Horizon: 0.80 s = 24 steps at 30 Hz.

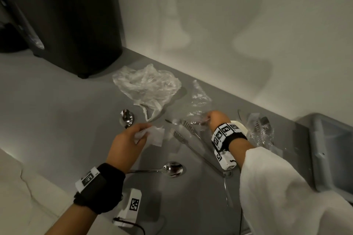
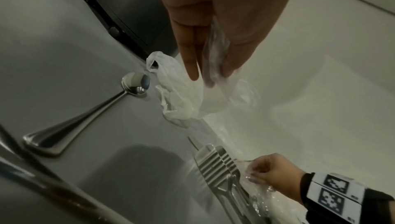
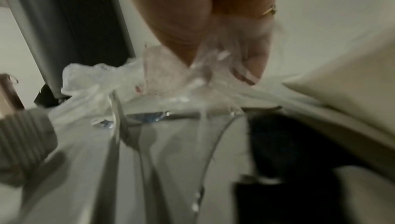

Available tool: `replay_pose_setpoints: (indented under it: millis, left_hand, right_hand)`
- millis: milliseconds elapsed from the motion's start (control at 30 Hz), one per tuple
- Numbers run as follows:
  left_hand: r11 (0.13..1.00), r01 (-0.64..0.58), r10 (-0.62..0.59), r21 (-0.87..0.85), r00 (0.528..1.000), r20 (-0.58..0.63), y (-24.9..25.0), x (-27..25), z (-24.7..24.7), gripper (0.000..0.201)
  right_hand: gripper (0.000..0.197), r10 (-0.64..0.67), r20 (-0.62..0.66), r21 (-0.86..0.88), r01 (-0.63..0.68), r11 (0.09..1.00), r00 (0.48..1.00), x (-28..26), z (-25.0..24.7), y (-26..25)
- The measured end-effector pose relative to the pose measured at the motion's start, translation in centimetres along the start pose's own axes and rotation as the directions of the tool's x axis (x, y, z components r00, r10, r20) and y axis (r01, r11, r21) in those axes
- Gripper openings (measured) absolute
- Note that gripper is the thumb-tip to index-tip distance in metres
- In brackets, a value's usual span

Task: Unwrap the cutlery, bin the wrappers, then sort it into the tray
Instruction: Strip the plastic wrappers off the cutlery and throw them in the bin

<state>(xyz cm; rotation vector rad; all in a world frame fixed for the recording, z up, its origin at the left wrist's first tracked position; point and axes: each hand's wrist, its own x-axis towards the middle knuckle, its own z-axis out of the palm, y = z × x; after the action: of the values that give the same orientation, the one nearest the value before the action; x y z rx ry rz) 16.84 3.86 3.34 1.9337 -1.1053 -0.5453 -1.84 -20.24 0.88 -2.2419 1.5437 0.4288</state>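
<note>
Your left hand (image 1: pixel 127 140) hovers low over the grey countertop (image 1: pixel 57 105), fingers and thumb pinched on a crumpled clear wrapper (image 1: pixel 152 135) that trails toward the wall; the left wrist view shows the fingers pointing down with the film caught between them. Your right hand (image 1: pixel 216 120), its white sleeve (image 1: pixel 286 187) pushed back from the banded wrist, reaches forward with fingertips curled, pinching clear film (image 3: pixel 205 62) bunched over a piece of cutlery whose kind you cannot tell through the blur. Just left of that hand lie metal tongs (image 1: pixel 188 129) with ribbed ends, their arms running back under your right wrist. One bare spoon (image 1: pixel 126 118) rests bowl-up beyond your left hand, and a second spoon (image 1: pixel 172 169) lies between your forearms, its handle passing beneath the left wrist. A large loose plastic bag (image 1: pixel 147 86) sits near the wall, close to the dark bin (image 1: pixel 76 21) in the far left corner. More wrapped cutlery (image 1: pixel 261 129) waits to the right of your right hand, beside the grey tray (image 1: pixel 317 149) at the right edge. Open counter remains to the left of the first spoon; the wall closes off the far side.
</note>
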Motion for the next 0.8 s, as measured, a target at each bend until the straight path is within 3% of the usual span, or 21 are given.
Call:
replay_pose_setpoints:
  millis: [67, 133, 233, 367, 433, 533, 600, 700, 767, 800]
  left_hand:
    - [1.0, -0.014, 0.014, -0.005, 1.0, 0.02, 0.0, -0.1, -0.6, 0.027]
    - [1.0, -0.021, 0.021, -0.009, 0.999, 0.025, 0.3, 0.0, -1.0, 0.025]
    - [1.0, -0.018, 0.018, 0.014, 1.0, -0.01, 0.8, 1.3, -1.0, 0.014]
    - [0.992, -0.129, 0.129, -0.003, 0.991, -0.018, 1.4, 5.8, -0.7, 0.021]
    - [0.993, -0.114, 0.113, -0.027, 0.993, -0.03, 1.5, 9.0, -0.3, 0.032]
    - [0.993, -0.008, 0.015, 0.121, 0.998, -0.054, 1.9, 13.2, 0.4, 0.041]
    - [0.948, 0.073, -0.092, 0.31, 0.995, 0.049, 1.7, 14.5, 0.9, 0.05]
    - [0.914, 0.137, -0.224, 0.382, 0.955, 0.194, -0.1, 16.2, 2.3, 0.061]
    - [0.915, 0.082, -0.218, 0.396, 0.925, 0.311, -2.0, 17.0, 3.7, 0.052]
    - [0.869, 0.027, -0.24, 0.494, 0.896, 0.374, -2.7, 17.2, 4.3, 0.048]
  right_hand:
    - [0.026, 0.043, 0.003, 0.086, -0.043, 0.995, 0.999, -1.1, -0.8, 0.5]
    - [0.021, 0.008, -0.194, 0.193, 0.03, 0.981, 0.981, -3.0, -1.4, 1.2]
    - [0.018, 0.002, -0.435, 0.323, 0.155, 0.934, 0.9, -7.8, -2.3, 1.5]
    - [0.013, 0.072, -0.572, 0.5, 0.278, 0.82, 0.817, -13.7, -2.9, 1.7]
    - [0.012, 0.119, -0.603, 0.584, 0.335, 0.739, 0.789, -16.0, -1.9, 2.0]
    - [0.04, 0.22, -0.603, 0.67, 0.337, 0.662, 0.767, -18.6, 0.1, 2.4]
    - [0.043, 0.293, -0.562, 0.718, 0.281, 0.636, 0.774, -19.7, 1.9, 3.0]
    - [0.037, 0.351, -0.546, 0.735, 0.233, 0.637, 0.761, -21.1, 4.4, 4.3]
    - [0.027, 0.369, -0.55, 0.711, 0.188, 0.677, 0.749, -21.9, 5.5, 5.3]
    - [0.014, 0.377, -0.545, 0.69, 0.144, 0.71, 0.749, -22.3, 5.9, 5.7]
